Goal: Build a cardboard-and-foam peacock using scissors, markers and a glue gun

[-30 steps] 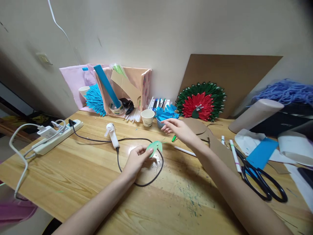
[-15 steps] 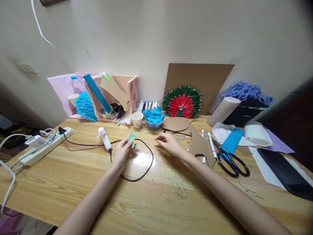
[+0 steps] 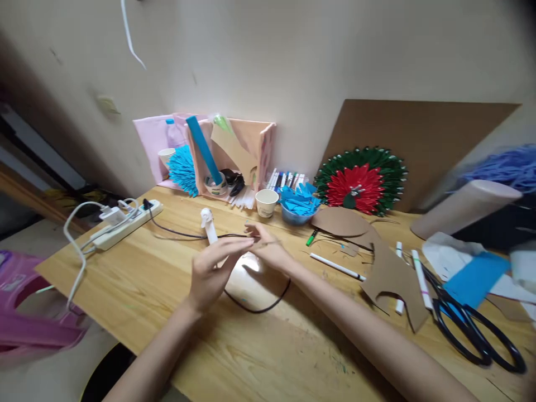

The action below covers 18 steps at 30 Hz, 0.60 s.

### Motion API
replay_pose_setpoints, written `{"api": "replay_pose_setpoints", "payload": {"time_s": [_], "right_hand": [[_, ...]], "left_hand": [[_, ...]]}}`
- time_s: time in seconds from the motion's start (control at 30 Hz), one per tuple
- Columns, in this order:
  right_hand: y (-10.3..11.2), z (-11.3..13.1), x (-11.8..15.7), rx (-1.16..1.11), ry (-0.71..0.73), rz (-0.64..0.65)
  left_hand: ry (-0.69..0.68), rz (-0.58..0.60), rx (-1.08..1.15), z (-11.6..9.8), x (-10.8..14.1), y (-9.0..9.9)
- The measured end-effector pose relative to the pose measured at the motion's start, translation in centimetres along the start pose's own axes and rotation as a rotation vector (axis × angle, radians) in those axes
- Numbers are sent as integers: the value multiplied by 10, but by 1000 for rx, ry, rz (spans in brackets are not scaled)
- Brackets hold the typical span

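Observation:
My left hand [image 3: 218,268] is over the table, its fingers stretched forward and pinched near the tips, thumb underneath. Against its fingertips lies my right hand [image 3: 266,248], blurred, with its fingers partly hidden. A thin, dull strip [image 3: 268,243], seen edge-on, shows where the hands meet; I cannot make out what it is. The green cut-out shape from before does not show. Just behind the left hand stands a white glue gun [image 3: 208,225], its black cord [image 3: 268,307] looping beneath both hands.
A paper cup [image 3: 267,204] and a bowl of blue strips [image 3: 296,215] stand behind the hands. To the right lie cardboard cut-outs [image 3: 389,273], a white marker [image 3: 337,267] and black-handled scissors [image 3: 471,329]. A power strip [image 3: 125,226] sits at left.
My right hand has moved left to meet my left hand, which has turned; the green piece has gone out of sight. The whole view has swung left.

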State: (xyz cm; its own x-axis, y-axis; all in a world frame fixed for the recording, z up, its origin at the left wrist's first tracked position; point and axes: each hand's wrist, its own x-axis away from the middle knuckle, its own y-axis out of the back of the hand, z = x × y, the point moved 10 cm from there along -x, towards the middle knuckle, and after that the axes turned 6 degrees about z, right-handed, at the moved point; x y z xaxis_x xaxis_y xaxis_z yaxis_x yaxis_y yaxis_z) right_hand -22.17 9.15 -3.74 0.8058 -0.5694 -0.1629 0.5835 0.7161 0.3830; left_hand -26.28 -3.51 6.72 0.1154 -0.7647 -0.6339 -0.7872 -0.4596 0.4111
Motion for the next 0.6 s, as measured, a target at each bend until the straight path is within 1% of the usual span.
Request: {"api": "replay_pose_setpoints", "payload": {"time_s": [0.07, 0.13, 0.2, 0.27, 0.33, 0.4, 0.47, 0.53, 0.6], "right_hand": [[-26, 7, -15, 86, 20, -57], [-46, 9, -29, 182, -23, -138], [-60, 9, -43, 228, -82, -186], [-72, 9, -57, 202, -116, -154], [-74, 11, -68, 154, -111, -107], [-65, 13, -71, 102, -109, -94], [-44, 13, -62, 45, -134, -124], [-17, 16, -40, -2, -159, -184], [6, 23, -9, -59, -158, -215]], "left_hand": [[-257, -40, -274, -27, 22, 23], [-382, -89, -482, -37, 45, 41], [-428, -104, -631, -38, 62, 53], [-450, -98, -725, -35, 71, 59], [-458, -126, -776, -30, 73, 66], [-446, -193, -800, -22, 72, 74], [-406, -234, -791, -8, 67, 81], [-353, -205, -751, 11, 62, 82], [-298, -140, -698, 29, 57, 79]]}}
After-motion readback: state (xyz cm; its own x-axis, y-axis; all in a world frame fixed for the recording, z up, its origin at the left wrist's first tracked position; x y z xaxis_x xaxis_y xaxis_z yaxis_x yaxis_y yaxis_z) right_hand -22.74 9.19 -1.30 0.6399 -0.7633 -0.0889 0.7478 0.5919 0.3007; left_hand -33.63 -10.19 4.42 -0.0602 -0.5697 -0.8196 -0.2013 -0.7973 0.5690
